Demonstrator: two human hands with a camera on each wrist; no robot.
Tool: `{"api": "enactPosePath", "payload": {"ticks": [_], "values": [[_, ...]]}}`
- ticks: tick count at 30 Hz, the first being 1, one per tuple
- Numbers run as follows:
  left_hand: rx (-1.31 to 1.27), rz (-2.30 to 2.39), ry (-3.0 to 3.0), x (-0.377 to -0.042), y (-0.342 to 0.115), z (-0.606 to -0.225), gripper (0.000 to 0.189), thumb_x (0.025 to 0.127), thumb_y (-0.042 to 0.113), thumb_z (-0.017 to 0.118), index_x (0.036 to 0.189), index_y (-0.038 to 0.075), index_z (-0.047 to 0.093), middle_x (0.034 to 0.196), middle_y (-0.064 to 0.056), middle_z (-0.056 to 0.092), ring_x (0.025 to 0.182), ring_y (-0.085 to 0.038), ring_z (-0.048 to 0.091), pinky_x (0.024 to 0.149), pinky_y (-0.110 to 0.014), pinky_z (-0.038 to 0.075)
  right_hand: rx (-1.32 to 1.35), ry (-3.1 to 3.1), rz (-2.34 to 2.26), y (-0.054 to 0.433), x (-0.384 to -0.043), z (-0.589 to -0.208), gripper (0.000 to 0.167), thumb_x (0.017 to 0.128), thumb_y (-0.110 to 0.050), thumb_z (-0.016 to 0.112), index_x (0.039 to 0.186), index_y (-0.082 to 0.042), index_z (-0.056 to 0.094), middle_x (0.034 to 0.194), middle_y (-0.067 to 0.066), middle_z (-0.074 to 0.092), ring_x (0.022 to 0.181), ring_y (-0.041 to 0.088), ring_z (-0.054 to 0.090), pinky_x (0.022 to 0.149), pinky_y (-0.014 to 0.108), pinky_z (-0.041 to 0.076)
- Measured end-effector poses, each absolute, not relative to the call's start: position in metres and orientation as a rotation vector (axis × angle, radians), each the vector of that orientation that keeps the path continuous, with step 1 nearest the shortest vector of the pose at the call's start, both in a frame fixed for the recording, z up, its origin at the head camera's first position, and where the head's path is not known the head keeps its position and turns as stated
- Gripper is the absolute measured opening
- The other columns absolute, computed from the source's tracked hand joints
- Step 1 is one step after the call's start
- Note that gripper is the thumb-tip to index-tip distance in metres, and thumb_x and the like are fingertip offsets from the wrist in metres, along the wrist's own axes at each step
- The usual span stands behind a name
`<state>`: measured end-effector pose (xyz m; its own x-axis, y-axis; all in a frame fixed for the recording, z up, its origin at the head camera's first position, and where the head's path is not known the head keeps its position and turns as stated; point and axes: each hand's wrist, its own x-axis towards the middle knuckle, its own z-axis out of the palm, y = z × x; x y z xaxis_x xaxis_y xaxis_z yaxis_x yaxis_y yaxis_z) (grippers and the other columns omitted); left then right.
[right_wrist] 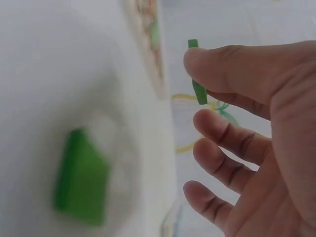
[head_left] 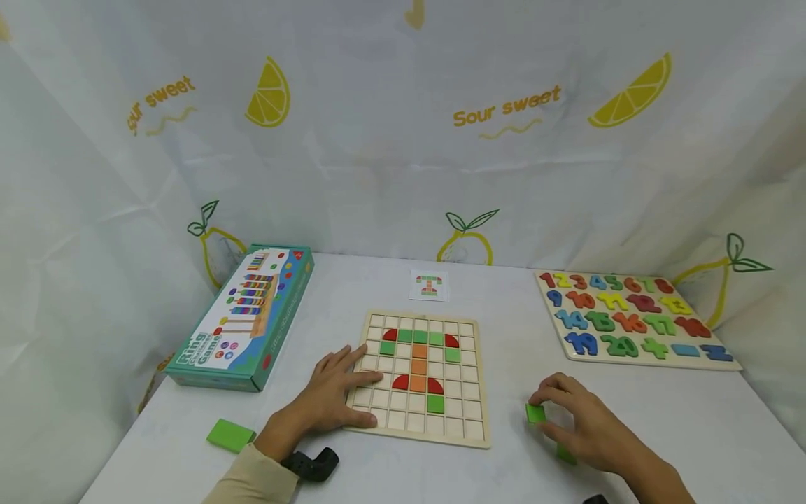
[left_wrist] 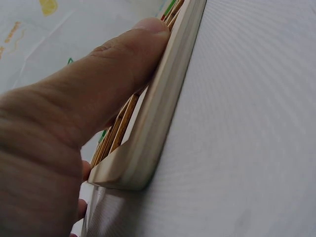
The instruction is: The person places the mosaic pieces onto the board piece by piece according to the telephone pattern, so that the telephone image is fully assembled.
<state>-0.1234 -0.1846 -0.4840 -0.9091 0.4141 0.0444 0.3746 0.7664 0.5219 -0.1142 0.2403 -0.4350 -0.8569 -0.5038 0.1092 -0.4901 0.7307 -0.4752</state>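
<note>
My right hand (head_left: 582, 420) pinches a small green square tile (head_left: 535, 414) between thumb and fingertips, to the right of the wooden grid board (head_left: 462, 428). In the right wrist view the tile (right_wrist: 199, 91) is seen nearly edge-on, the other fingers loosely bent. Below that hand a green block (right_wrist: 84, 182) lies on the table, partly hidden in the head view. Spread over the board's left edge, my left hand (head_left: 327, 395) rests with its thumb on the near left corner. Red quarter-round, green and orange tiles (head_left: 418, 367) form a figure in the grid cells.
A pattern card (head_left: 429, 285) with a similar figure lies behind the board. A boxed ring game (head_left: 245, 318) stands at left, with a green block (head_left: 231, 435) nearer me. At right lies a number puzzle board (head_left: 636, 318). A white printed cloth (head_left: 378, 175) hangs behind the table.
</note>
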Motion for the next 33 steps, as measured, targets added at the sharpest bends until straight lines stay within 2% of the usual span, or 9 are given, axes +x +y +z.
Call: {"api": "enactPosePath", "payload": {"ticks": [7, 14, 23, 33], "values": [[0.645, 0.829, 2.883, -0.123, -0.184, -0.483, 0.077, 0.068, 0.068, 0.073, 0.134, 0.03, 0.06, 0.157, -0.006, 0.023, 0.143, -0.034, 0.01, 0.109, -0.056, 0.005, -1.079, 2.943, -1.015, 0.22, -0.113, -0.411, 0.038, 0.076, -0.003, 0.081, 0.105, -0.022, 0.066, 0.1, -0.018, 0.058, 0.086, 0.006, 0.057, 0.071, 0.029, 0.052], [0.649, 0.843, 2.885, -0.123, -0.185, -0.485, 0.076, 0.068, 0.067, 0.074, 0.133, 0.03, 0.061, 0.157, -0.006, 0.023, 0.143, -0.034, 0.01, 0.109, -0.056, 0.005, -1.086, 3.001, -1.114, 0.186, -0.111, -0.396, 0.04, 0.074, -0.001, 0.082, 0.106, -0.02, 0.068, 0.099, -0.018, 0.06, 0.085, 0.005, 0.055, 0.072, 0.026, 0.05], [0.644, 0.838, 2.887, -0.123, -0.185, -0.486, 0.076, 0.068, 0.068, 0.073, 0.133, 0.031, 0.061, 0.157, -0.004, 0.023, 0.143, -0.033, 0.01, 0.109, -0.056, 0.005, -1.212, 2.933, -1.26, 0.146, -0.114, -0.394, 0.037, 0.075, -0.003, 0.082, 0.106, -0.018, 0.068, 0.101, -0.016, 0.06, 0.088, 0.009, 0.056, 0.074, 0.028, 0.05], [0.666, 0.842, 2.903, -0.123, -0.185, -0.486, 0.076, 0.068, 0.068, 0.074, 0.132, 0.029, 0.062, 0.157, -0.006, 0.025, 0.143, -0.035, 0.012, 0.109, -0.056, 0.006, -1.207, 2.836, -1.393, 0.109, -0.119, -0.414, 0.03, 0.077, -0.005, 0.08, 0.103, -0.016, 0.069, 0.102, -0.012, 0.06, 0.092, 0.009, 0.056, 0.074, 0.038, 0.052]]}}
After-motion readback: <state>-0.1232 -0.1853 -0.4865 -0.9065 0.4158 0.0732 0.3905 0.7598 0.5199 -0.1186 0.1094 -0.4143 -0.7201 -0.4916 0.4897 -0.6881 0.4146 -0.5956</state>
